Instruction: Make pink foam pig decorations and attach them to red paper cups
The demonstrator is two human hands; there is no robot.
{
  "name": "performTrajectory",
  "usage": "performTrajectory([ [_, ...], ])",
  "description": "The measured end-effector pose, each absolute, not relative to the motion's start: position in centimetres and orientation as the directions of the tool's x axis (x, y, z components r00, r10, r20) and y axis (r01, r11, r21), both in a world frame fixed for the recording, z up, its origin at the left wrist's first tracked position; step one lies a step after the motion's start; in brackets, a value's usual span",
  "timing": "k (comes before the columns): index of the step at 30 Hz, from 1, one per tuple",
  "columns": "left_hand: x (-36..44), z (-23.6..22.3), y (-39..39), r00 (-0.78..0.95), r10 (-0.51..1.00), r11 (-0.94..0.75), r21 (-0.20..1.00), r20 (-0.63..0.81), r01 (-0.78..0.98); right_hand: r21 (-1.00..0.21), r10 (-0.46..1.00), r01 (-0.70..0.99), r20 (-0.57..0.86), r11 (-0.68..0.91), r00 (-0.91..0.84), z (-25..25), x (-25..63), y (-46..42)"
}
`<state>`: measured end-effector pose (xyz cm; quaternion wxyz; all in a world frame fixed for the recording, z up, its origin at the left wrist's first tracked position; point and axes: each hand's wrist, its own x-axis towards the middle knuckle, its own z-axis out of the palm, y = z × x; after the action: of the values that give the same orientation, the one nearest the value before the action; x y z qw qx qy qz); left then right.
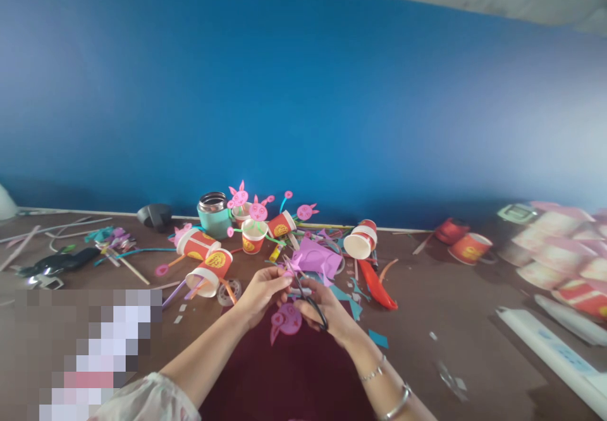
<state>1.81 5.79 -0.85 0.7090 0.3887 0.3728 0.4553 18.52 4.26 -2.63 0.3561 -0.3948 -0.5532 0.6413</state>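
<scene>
Fingers pinched together, my left hand (265,289) holds a small piece of pink-purple paper (293,264). My right hand (327,312) is wrapped round the black handles of a pair of scissors (313,310); their blades point up and left, at the paper. Just below both hands is a pink paper animal face (287,320) with ears, over the dark red surface. Beyond the hands lies a sheet of purple paper (317,258) with drawn outlines. Red paper cups (253,236) carrying pink animal faces on the cups stand and lie behind my left hand.
A mint-green jar (213,215) stands near the blue wall (303,105). A roll of clear tape (229,292) lies by the tipped cups. To the right are a red pouch-like item (379,288), another red cup (470,248) and a blurred pile of cups (554,244). Paper scraps (378,338) lie about.
</scene>
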Motion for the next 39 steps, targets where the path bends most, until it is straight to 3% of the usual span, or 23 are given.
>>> performTrajectory([
  [39,1.3,-0.7,6.1,0.331,0.928,0.266,0.926,-0.170,-0.268,-0.987,0.877,0.007,-0.147,-0.162,-0.458,-2.6,18.8,4.1],
])
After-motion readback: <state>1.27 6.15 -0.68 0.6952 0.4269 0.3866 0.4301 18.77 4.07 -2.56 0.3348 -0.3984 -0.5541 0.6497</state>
